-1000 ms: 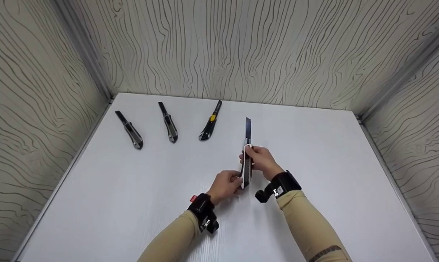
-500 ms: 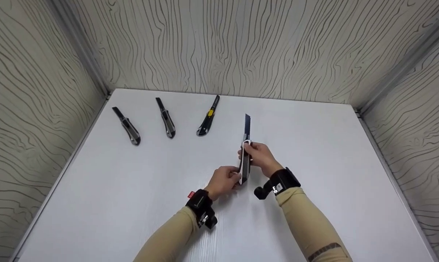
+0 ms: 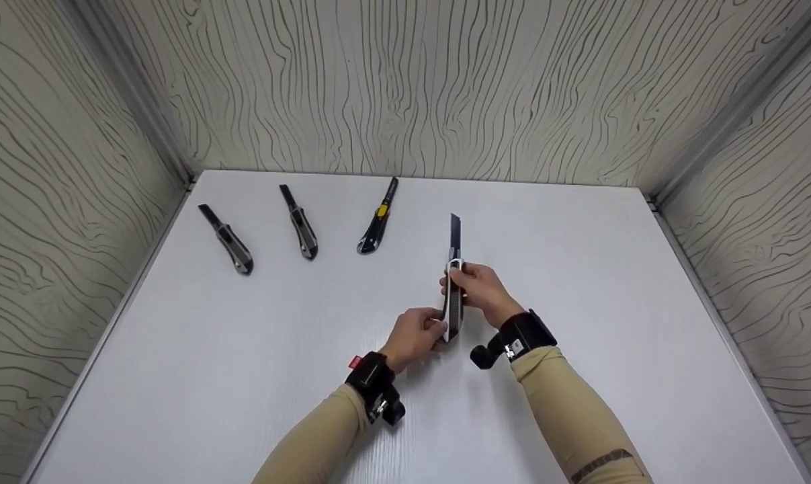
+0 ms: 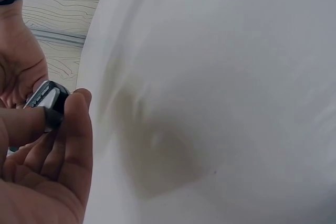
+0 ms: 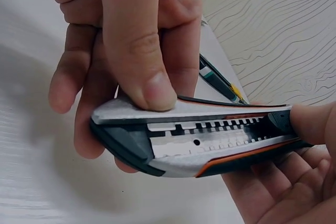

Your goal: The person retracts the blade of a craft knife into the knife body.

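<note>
We count four utility knives in all; one is held, three lie on the worktop (image 3: pixel 580 282), a white, smooth, faintly grained slab.

The held knife (image 3: pixel 453 296) sits near the middle of the worktop, lifted off it, its long axis toward 12 o'clock; a dark blade stands out of its far end. In the right wrist view its body is a long, rounded wedge: grey shell, black rubbery grip, a thin orange seam, and a notched metal slider track with a small hole along the open face.

Right hand (image 3: pixel 482 292): closed round the fore part of the held knife, fingers wrapped behind, thumb (image 5: pixel 140 61) pressed flat on the grey upper edge. Left hand (image 3: pixel 415 336): pinching the butt end, at 6 o'clock of the right hand; in the left wrist view thumb and forefinger meet on the black and silver end cap (image 4: pixel 50 98).

The three resting knives stand in a row toward 10 and 11 o'clock, well apart from the hands, each with its blade end pointing away: two grey-and-black knives (image 3: pixel 225 238) (image 3: pixel 300 223), alike in shape, and one slimmer black knife with a yellow slider (image 3: pixel 378 218), nearest the held one.

Both wrists carry black straps with a small camera mount; sleeves are tan, close-fitting. Walls on three sides bear a pale wavy wood-grain pattern, with metal strips in the corners.
</note>
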A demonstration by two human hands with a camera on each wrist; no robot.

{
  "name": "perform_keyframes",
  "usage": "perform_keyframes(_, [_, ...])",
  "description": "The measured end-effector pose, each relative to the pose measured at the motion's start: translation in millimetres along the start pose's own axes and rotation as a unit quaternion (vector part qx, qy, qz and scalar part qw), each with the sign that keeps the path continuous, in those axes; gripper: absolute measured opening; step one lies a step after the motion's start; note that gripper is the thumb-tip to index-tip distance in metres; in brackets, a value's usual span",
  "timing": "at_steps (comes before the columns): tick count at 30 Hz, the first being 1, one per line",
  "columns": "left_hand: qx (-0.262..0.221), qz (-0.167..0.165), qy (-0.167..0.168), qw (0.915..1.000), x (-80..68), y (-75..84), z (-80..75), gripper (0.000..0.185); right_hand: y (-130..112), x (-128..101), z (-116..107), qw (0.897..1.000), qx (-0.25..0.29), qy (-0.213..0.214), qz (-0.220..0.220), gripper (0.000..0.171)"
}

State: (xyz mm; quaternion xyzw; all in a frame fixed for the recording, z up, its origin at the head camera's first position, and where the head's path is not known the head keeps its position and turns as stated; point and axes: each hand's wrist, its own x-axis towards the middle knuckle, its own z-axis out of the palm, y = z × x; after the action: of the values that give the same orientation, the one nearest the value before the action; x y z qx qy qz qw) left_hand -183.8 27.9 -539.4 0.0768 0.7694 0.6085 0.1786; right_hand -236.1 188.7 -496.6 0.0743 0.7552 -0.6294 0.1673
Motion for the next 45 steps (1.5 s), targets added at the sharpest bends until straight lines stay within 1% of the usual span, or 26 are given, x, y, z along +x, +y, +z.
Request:
perform_keyframes(5, [0.000,0.003,0.002,1.0000,-0.5,1.3,-0.2,0.028,-2,-1,1,1.000,0.004,-0.002,-0.004,0.034])
perform_keyframes(10, [0.001,0.007,0.004,1.0000,-1.5,1.1,-1.6,0.029,-3,-2,2,1.000,0.006,-0.007,-0.010,0.035])
perform_keyframes(14, [-0.027,-0.008,-0.006,0.9996,-1.5,-1.2,-3.5,0.033,-3,-1,3,1.000,0.004,-0.007,-0.014,0.036])
perform_keyframes(19, [-0.072,-0.032,-0.036,0.9963,-2.2,-3.9,-5.0,0.034,-1,0,2,1.000,0.004,-0.009,-0.019,0.035])
perform_keyframes(23, [-0.092,-0.026,-0.048,0.9942,-3.7,-3.4,-4.4,0.030,1,0,2,1.000,0.017,-0.010,-0.014,0.036])
perform_keyframes(27, [-0.087,-0.008,-0.042,0.9953,-3.9,-3.6,-2.4,0.029,7,-1,1,0.999,0.040,-0.021,0.009,0.043])
perform_keyframes(29, [-0.077,-0.005,-0.035,0.9964,-3.6,-4.2,-1.9,0.029,9,-2,1,0.998,0.048,-0.028,0.016,0.046])
perform_keyframes(31, [-0.067,-0.003,-0.029,0.9973,-3.1,-4.9,-1.5,0.029,11,-3,1,0.998,0.048,-0.031,0.014,0.048])
perform_keyframes(34, [-0.061,0.000,-0.029,0.9977,-3.1,-4.9,-1.4,0.029,12,-4,1,0.998,0.050,-0.032,0.004,0.048])
perform_keyframes(38, [-0.053,-0.001,-0.036,0.9980,-3.4,-3.8,-0.4,0.029,11,-4,1,0.999,0.043,-0.031,0.000,0.047])
perform_keyframes(45, [-0.051,-0.016,-0.036,0.9979,-1.4,-3.7,-0.2,0.027,12,-3,2,0.999,0.027,-0.022,-0.003,0.044])
